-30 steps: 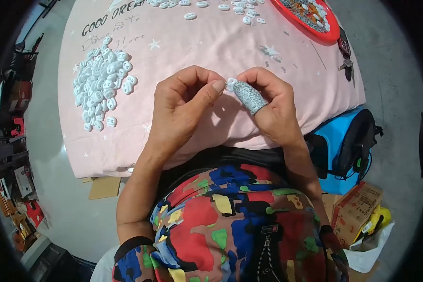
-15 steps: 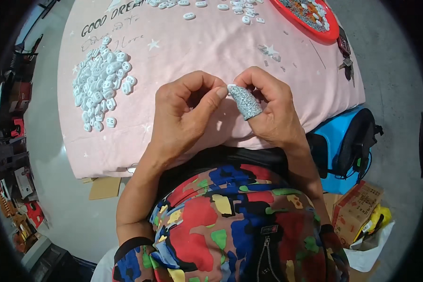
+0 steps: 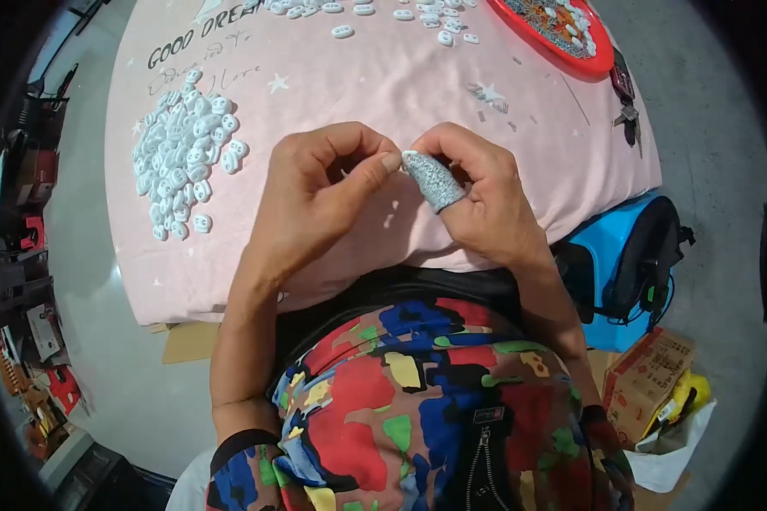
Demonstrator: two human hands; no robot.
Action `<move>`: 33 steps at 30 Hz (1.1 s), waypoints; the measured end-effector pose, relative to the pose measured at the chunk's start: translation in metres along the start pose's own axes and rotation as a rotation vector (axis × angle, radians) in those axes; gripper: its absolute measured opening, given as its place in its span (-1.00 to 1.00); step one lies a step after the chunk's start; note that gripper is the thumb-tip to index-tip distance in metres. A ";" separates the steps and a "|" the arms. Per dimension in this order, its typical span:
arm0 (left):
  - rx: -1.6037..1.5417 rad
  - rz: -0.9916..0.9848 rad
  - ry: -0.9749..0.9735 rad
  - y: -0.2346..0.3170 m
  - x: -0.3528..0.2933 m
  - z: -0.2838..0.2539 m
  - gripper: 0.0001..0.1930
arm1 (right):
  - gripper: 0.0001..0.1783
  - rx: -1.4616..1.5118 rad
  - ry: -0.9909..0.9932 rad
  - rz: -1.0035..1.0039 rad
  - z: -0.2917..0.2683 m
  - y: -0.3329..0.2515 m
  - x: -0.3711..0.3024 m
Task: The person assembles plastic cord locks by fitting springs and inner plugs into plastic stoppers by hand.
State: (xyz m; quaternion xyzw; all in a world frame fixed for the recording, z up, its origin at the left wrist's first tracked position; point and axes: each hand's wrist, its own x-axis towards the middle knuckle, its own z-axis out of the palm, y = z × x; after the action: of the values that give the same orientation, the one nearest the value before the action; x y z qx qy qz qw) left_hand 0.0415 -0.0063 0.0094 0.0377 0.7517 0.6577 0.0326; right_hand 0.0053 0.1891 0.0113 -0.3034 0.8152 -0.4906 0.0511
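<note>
- Head view: left hand and right hand meet above the pink table, fingertips pressed together on a tiny white piece, barely visible.
- Since a second ago the hands have hardly moved; the pinch holds, so the fiddling seems mid-step.
- Right thumb wears a grey finger cover.
- Pile of white pieces lies left on the table, well apart; more at the far edge.
- Red tray far right; blue bag beside the table. Nothing blocks the hands.
</note>
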 end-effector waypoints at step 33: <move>-0.870 -0.451 0.011 0.002 0.000 -0.001 -0.72 | -0.84 0.378 0.183 0.183 0.006 -0.006 -0.015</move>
State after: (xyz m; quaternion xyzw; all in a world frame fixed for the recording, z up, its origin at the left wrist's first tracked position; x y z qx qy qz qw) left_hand 0.0418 -0.0068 0.0113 -0.1469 0.3967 0.8874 0.1829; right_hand 0.0228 0.1907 0.0100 -0.1675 0.7343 -0.6532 0.0772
